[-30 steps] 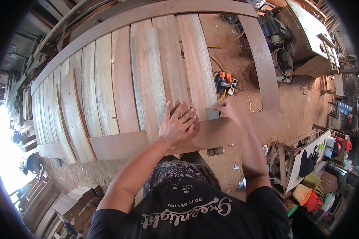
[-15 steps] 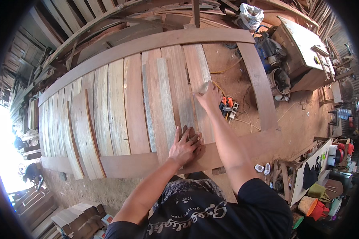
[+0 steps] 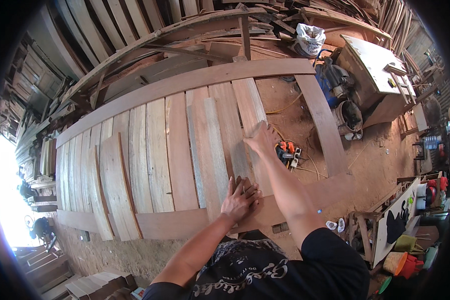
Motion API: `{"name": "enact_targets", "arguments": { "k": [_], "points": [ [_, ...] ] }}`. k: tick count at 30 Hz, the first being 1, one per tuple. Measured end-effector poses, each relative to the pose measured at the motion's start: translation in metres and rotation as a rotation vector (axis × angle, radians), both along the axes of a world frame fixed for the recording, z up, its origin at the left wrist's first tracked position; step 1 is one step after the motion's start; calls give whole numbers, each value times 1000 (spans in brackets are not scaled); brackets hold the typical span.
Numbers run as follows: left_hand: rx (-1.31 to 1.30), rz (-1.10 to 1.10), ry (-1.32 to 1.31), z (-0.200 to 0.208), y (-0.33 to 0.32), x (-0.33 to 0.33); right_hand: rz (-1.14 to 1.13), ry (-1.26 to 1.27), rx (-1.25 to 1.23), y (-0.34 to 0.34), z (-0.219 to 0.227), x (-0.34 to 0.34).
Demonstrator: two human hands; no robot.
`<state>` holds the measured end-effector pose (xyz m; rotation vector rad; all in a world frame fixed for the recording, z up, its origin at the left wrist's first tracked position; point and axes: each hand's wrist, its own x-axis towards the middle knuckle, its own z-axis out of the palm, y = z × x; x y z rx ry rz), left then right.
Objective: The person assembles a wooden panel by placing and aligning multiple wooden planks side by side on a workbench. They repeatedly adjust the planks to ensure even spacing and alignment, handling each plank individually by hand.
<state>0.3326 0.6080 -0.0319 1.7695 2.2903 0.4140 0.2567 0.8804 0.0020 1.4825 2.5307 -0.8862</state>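
Wooden planks [image 3: 155, 150] lie side by side across a long wooden frame [image 3: 165, 89] in front of me. My right hand [image 3: 261, 139] grips the rightmost plank [image 3: 251, 100] partway along its outer edge, thumb on the upper face and fingers at the side. Toward the near rail [image 3: 167, 220], my left hand [image 3: 240, 202] presses on the near ends of the planks with its fingers spread. A dark patch beside those fingers could be shadow or a piece of wood; I cannot tell. A loose, narrower plank [image 3: 211, 150] rests on top of the others, just left of my hands.
An orange and black power tool [image 3: 286, 151] and cables lie on the dirt floor inside the frame's right end. Beyond its end rail [image 3: 321, 120] stand a motor-like machine [image 3: 337, 75] and a white-topped cabinet [image 3: 377, 62]. Two loose strips [image 3: 121, 185] overhang the near rail.
The whole view has shifted, so the frame and planks sit lower in the picture. Both hands keep about the same places on the planks.
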Motion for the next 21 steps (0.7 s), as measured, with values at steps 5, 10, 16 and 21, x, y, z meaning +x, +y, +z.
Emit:
{"name": "enact_targets", "arguments": {
  "k": [5,10,16,21],
  "points": [
    [12,4,4,-1,-2,0,-28,21,47,-10,0,-7],
    [44,4,-23,-1,-2,0,-9,9,16,-6,0,-5],
    [22,-15,23,3,-1,0,-44,54,15,-5,-4,-5],
    [63,4,9,2,-1,0,-34,73,52,-3,-11,-6]
  ]
}}
